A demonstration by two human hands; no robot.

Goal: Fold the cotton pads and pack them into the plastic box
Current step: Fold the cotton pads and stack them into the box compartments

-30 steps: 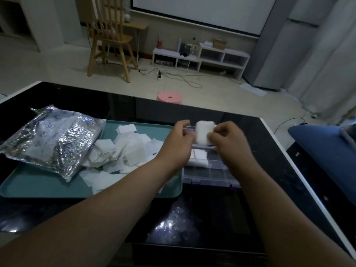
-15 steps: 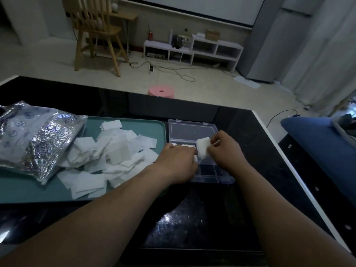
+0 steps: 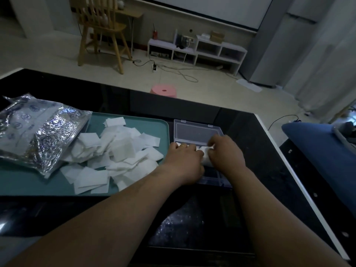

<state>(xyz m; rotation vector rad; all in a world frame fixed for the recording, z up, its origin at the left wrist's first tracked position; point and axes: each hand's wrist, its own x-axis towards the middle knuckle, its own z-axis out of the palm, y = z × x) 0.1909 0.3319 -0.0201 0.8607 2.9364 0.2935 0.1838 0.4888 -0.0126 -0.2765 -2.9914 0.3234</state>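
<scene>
A clear plastic box lies open on the black table, its lid flat toward the far side. Both my hands are down in its near half. My left hand and my right hand meet over a folded white cotton pad, fingers curled on it; only a sliver of the pad shows between them. More white pads show in the box behind my left fingers. A loose heap of cotton pads lies on the teal tray to the left.
A crinkled silver foil bag rests on the tray's left part. The table's white right edge runs close to the box. A blue cushion sits beyond that edge. A pink stool stands on the floor past the table.
Both hands came down from above the box with the folded pad and now hold it inside the near half of the box. The view tilted down slightly.
</scene>
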